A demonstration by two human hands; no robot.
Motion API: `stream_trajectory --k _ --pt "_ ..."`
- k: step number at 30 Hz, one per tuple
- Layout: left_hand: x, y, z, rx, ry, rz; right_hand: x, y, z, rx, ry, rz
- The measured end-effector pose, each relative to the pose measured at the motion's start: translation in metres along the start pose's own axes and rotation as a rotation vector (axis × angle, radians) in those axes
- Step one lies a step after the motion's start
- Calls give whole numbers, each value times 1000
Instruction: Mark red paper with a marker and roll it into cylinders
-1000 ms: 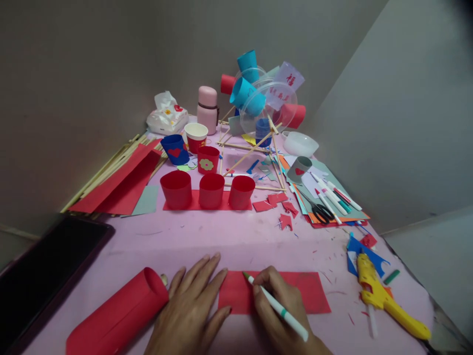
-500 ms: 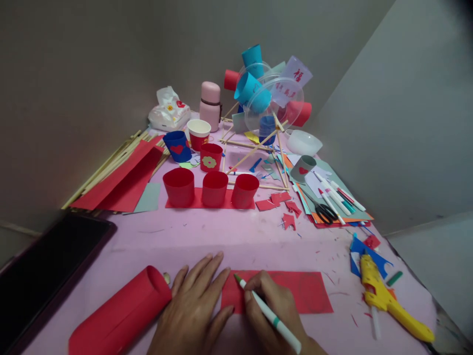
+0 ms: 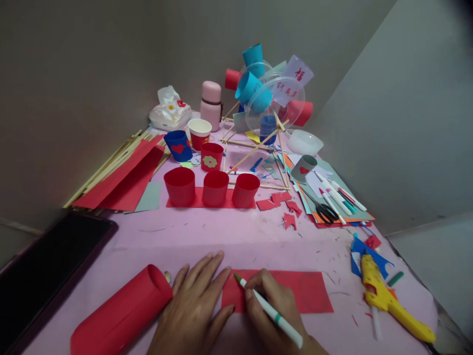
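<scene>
A red paper strip point(image 3: 273, 282) lies flat near the front of the table, with a faint round outline drawn at its right end. My right hand point(image 3: 275, 305) grips a white marker point(image 3: 269, 308) with a green tip, which touches the strip near its upper left corner. Fingers stretched out, my left hand point(image 3: 195, 301) rests flat at the strip's left end, index finger and thumb by its edge. Beside that hand lies a rolled red paper tube point(image 3: 121, 313).
Three red paper cups point(image 3: 216, 190) stand on another red strip. A yellow glue gun point(image 3: 388, 301) lies at right, near scissors point(image 3: 325, 212) and several markers point(image 3: 336, 197). At left is a black tablet point(image 3: 55, 276). Behind stands a stick frame point(image 3: 254, 153) with a cup wheel point(image 3: 275, 101).
Almost nothing differs. The marker and both hands stay in nearly the same place; the whole view has shifted very slightly.
</scene>
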State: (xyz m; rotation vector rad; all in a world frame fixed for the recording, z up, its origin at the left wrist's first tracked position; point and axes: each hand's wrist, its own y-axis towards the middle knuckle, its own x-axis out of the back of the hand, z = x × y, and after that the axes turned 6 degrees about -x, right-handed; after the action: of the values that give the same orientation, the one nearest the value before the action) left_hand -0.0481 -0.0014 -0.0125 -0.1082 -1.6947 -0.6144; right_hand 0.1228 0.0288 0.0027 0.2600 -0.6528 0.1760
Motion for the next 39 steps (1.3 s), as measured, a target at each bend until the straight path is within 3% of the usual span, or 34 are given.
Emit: stream_trajectory --k 17,34,39 --pt "3 2 1 -7 -41 1 27 -2 -3 -182 -17 27" --pt "5 0 1 26 -47 26 35 -23 -9 -268 46 78" --pt "4 0 2 16 -47 15 38 -28 -7 -203 17 100"
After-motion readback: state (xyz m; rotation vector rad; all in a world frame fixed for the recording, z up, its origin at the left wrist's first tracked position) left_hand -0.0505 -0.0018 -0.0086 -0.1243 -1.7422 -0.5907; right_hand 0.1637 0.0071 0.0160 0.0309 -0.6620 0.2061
